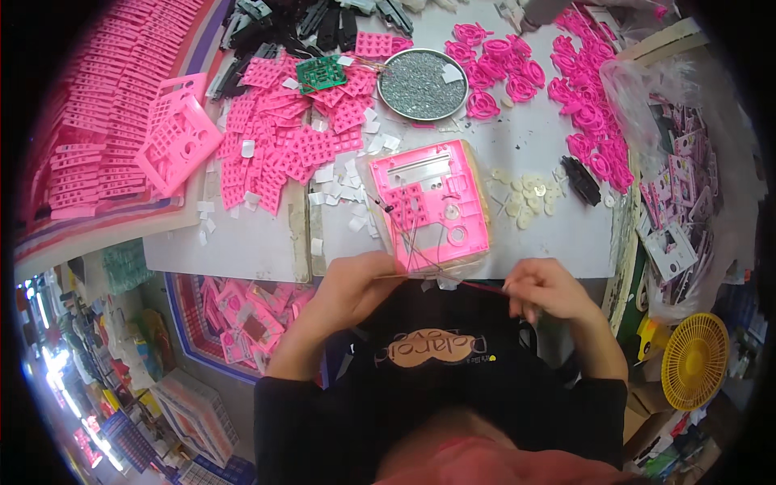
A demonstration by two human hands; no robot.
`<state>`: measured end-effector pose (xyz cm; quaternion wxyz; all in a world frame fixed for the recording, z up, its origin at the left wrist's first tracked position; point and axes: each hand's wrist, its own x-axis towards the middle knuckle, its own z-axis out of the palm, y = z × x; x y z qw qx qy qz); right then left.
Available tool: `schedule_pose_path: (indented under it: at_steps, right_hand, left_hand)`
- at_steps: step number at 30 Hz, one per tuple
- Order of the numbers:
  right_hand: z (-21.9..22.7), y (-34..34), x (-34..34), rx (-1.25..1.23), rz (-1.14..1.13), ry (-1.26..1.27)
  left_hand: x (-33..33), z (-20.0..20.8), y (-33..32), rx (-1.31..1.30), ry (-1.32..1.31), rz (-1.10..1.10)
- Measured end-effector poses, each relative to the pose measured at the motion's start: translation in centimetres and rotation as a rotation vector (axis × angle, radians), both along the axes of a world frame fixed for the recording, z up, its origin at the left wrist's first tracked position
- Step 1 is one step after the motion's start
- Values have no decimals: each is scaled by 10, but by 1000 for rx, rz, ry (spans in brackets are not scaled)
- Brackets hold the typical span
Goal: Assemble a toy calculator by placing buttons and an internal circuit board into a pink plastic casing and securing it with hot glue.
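A pink plastic housing (pixel 432 234) lies face down on a plastic-wrapped pad (pixel 485 212) at the middle of the table's near edge. Inside it are a silvery strip (pixel 419 170), a pink button pad (pixel 408 204) and a ring-shaped recess. Thin wires (pixel 438 257) run out over its near edge. My left hand (pixel 361 279) is closed at the housing's near left corner, thumb and finger pinched on the wires. To the right, my right hand (pixel 546 289) pinches a thin reddish wire (pixel 482 286) stretched toward the housing. The exact fingertip contact is too small to make out.
A round tin (pixel 382 93) of small metal screws stands beyond the housing. Pink button pads (pixel 263 149) and a green circuit board (pixel 321 74) lie left. White discs (pixel 529 196), a black part (pixel 580 182) and pink rings (pixel 594 105) lie right. Stacked pink housings (pixel 105 113) rise far left.
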<state>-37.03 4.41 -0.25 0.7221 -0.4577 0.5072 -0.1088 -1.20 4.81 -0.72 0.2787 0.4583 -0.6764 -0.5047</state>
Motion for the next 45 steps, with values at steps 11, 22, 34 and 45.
schedule_pose_path:
  at_steps: [11,22,34,45]
  right_hand:
    - [33,-40,82,-1000,595,-167]
    - [-30,-113,109,-748,283,-136]
    - [-37,-135,139,-920,560,234]
    - [-16,-114,147,-1446,256,492]
  left_hand:
    - [-19,0,8,-249,19,-406]
    - [-23,-48,43,665,694,35]
    - [8,-13,22,93,-233,85]
    - [-9,-34,-16,-616,-693,-130]
